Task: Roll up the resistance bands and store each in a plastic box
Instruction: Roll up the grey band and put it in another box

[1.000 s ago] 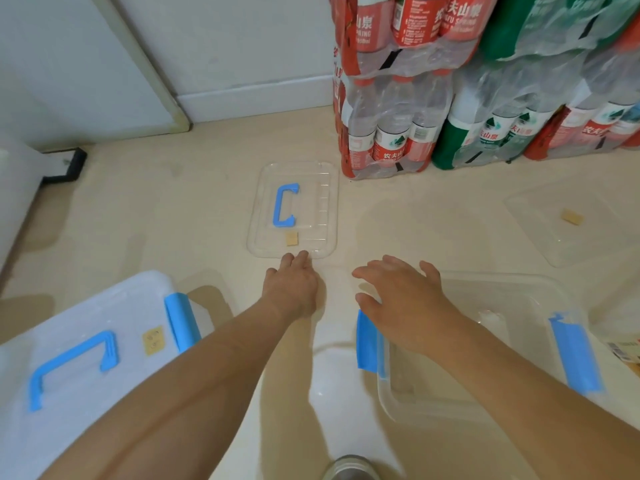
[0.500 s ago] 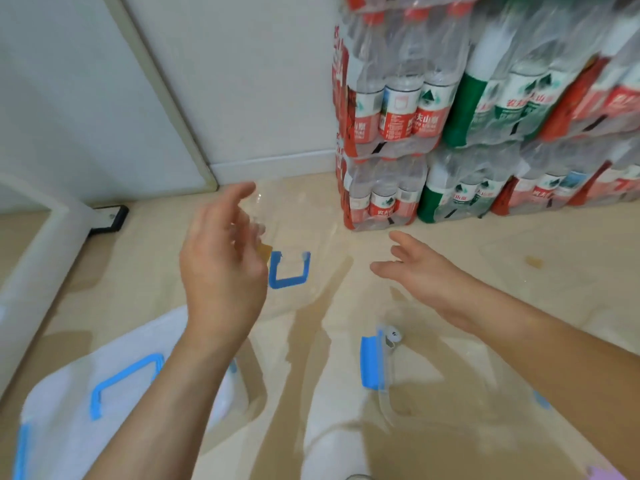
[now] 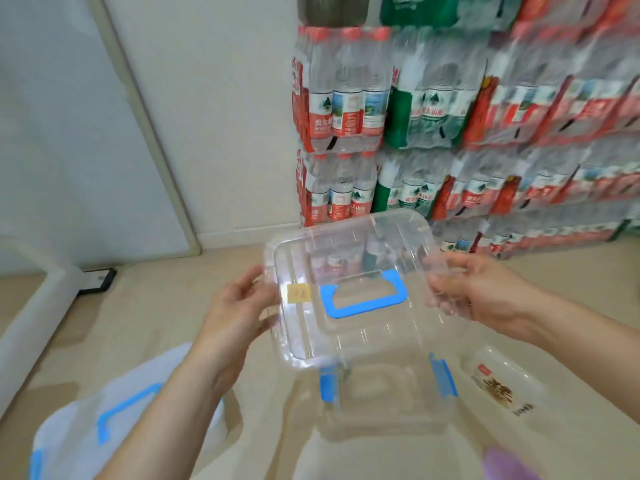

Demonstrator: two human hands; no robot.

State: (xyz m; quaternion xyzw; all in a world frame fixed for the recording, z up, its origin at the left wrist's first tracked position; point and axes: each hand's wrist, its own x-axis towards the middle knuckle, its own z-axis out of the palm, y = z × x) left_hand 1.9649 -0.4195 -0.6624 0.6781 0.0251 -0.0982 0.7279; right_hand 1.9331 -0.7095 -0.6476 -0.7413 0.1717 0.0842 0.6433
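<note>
Lid (image 3: 363,327) now off floor (image 3: 138,323) (bottles (image 3: 346,109) behind)

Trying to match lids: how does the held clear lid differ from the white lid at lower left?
The clear lid is see-through and held up by the left hand and right hand; the white lid is milky and lies low, unheld. Each has a blue handle.

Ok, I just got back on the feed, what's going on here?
A person holds a clear plastic lid with a blue handle off the floor, left hand and right hand gripping opposite edges. Just below it an open clear plastic box with blue latches sits on the floor. The lid is not on it yet.
</note>
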